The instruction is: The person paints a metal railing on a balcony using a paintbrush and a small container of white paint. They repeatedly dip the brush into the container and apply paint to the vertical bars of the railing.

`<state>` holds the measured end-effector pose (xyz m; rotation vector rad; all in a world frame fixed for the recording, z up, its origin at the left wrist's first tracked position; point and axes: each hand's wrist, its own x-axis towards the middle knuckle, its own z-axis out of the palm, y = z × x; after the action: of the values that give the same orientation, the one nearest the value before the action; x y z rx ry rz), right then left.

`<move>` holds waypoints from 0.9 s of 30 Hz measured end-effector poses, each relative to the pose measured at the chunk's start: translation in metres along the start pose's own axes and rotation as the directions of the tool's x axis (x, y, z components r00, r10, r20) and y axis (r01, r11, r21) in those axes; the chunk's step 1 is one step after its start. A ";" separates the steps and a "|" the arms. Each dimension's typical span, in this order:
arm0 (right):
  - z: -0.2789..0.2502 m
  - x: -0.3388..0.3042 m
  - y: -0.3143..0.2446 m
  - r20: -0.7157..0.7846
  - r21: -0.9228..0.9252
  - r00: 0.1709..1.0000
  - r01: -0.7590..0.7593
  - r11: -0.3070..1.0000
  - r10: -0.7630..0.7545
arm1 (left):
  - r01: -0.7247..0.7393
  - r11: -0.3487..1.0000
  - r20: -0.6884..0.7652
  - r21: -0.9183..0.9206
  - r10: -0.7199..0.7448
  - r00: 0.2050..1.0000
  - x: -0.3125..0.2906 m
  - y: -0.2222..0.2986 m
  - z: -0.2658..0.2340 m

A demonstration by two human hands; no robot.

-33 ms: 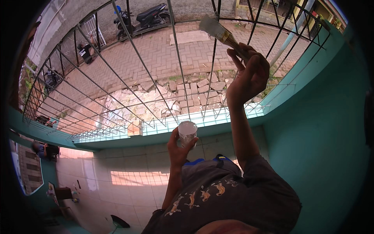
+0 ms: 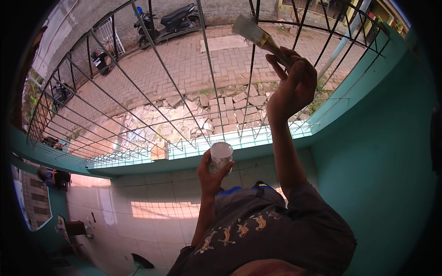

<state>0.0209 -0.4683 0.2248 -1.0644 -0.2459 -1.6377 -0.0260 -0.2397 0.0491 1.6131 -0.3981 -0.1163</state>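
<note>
Raised at the upper right, my right hand (image 2: pixel 294 87) is closed around the handle of a wide flat paintbrush (image 2: pixel 258 37). The brush tilts up to the left, its grey bristles in front of the dark bars of a metal grille (image 2: pixel 208 50). Lower and nearer my body, my left hand (image 2: pixel 212 175) grips a small whitish cup (image 2: pixel 222 158) from its side. A pale, whitish round top shows on the cup; whether this is a lid or its contents, I cannot tell.
A teal ledge (image 2: pixel 258 143) runs below the grille, with a tan block (image 2: pixel 159 151) on it. The teal wall (image 2: pixel 368 184) stands to my right. Beyond the bars lie broken paving and a parked motorbike (image 2: pixel 180 18). Behind me is a pale tiled floor (image 2: pixel 115 230).
My right hand and the paintbrush have shifted slightly to the left, with the bristles a little higher. My left hand and the cup stay in place.
</note>
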 end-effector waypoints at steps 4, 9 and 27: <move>-0.003 0.003 0.012 0.015 -0.122 1.000 0.028 0.992 -0.027 | 0.014 1.000 0.024 0.013 -0.014 1.000 0.001 0.006 0.000; -0.017 -0.005 -0.006 0.198 -0.088 0.959 0.223 0.971 -0.203 | -0.001 1.000 0.008 -0.005 0.001 1.000 0.002 0.000 0.001; -0.022 0.006 0.006 0.713 -0.270 0.645 0.614 0.742 -0.275 | -0.003 0.999 0.049 0.035 0.001 0.999 -0.001 0.000 0.000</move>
<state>0.0146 -0.4887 0.2143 -2.1128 -0.6168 -1.7750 -0.0271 -0.2396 0.0485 1.6468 -0.4419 -0.1486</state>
